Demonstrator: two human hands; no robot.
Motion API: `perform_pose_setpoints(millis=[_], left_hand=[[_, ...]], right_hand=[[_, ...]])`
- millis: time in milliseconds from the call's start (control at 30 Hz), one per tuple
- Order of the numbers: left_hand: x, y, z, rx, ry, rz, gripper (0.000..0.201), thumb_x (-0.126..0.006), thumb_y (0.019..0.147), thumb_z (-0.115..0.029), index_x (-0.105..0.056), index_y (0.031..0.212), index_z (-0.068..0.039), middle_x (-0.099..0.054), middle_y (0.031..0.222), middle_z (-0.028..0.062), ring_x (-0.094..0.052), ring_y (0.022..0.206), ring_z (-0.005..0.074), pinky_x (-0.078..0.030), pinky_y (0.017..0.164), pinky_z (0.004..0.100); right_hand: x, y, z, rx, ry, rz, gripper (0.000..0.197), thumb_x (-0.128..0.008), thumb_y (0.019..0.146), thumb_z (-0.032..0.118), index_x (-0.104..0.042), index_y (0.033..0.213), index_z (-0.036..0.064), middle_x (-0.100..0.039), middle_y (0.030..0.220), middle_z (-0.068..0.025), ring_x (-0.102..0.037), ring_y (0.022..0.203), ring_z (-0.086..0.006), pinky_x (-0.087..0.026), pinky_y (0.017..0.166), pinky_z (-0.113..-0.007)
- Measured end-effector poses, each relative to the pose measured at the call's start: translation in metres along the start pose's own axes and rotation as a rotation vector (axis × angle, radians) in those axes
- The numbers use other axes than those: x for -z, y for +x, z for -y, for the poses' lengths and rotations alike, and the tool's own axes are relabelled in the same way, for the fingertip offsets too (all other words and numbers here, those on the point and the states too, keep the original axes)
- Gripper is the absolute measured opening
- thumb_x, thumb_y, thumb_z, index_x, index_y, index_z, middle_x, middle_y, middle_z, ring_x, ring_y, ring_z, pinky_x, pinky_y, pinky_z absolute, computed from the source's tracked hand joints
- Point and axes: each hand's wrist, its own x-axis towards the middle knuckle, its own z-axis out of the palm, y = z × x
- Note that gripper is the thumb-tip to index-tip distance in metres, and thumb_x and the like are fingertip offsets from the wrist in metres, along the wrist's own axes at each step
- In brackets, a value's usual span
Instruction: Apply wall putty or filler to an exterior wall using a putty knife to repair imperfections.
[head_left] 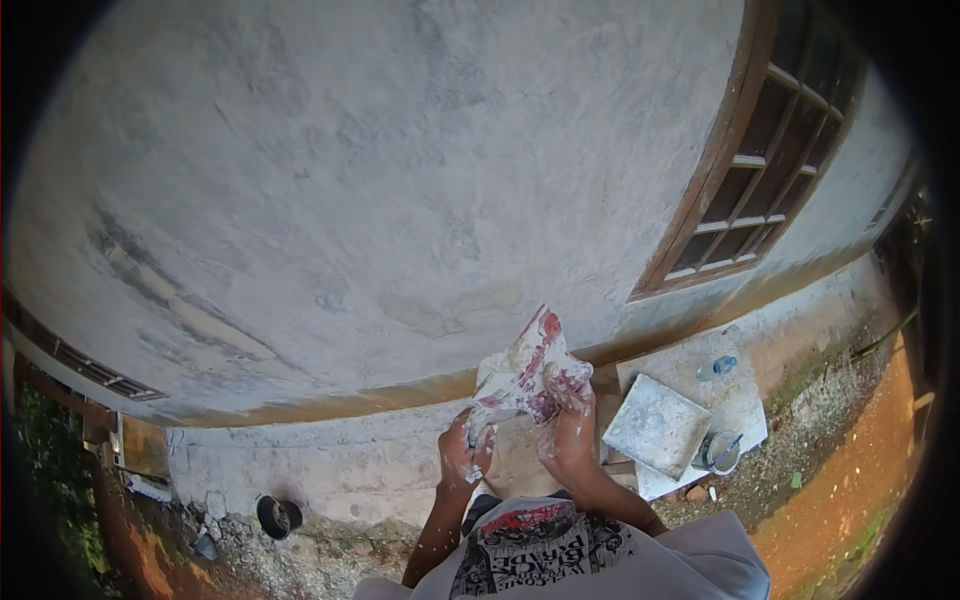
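In front of my body I hold up a crumpled white sheet with red patches (528, 358), smeared with white paste. It could be a rag or a plastic bag; I cannot tell which. My left hand (468, 447) is closed on its lower left corner, and white smears cover the fingers. Gripping its right edge, my right hand (572, 420) is also coated with white and reddish smears. The sheet hangs between both hands, close to the foot of a grey-white, patchy plastered wall (350, 190).
To the right, a pale sheet (745, 395) on the ledge bears a paste-stained square board or tray (657, 425), a small tub (722, 452) and a clear bottle with blue (722, 366). A brown-framed window (765, 150) is upper right. A black bucket (278, 517) stands lower left.
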Motion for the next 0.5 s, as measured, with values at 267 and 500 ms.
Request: perform_pose_setpoints(millis=[267,500], left_hand=[[0.199,-0.035,0.007,0.090,0.162,-0.353,0.024,-0.059,0.086,-0.007,-0.059,0.106,0.004,-0.066,0.076,0.0183,-0.067,0.065,0.0245,-0.051,0.060,0.0316],[0.315,-0.116,0.029,0.233,0.248,-0.538,0.025,-0.062,0.085,-0.008,-0.058,0.107,0.004,-0.065,0.076,0.0200,-0.066,0.062,0.0268,-0.051,0.058,0.0334]], right_hand=[[-0.140,-0.057,-0.159,-0.224,0.112,0.194,0.038,-0.049,0.094,0.009,-0.037,0.130,0.0081,-0.049,0.126,-0.0088,-0.050,0.118,-0.0227,-0.044,0.099,-0.039],[-0.237,-0.127,-0.255,-0.542,0.323,0.389,0.039,-0.039,0.098,0.032,-0.048,0.128,0.0086,-0.052,0.129,-0.0082,-0.051,0.118,-0.0220,-0.040,0.101,-0.039]])
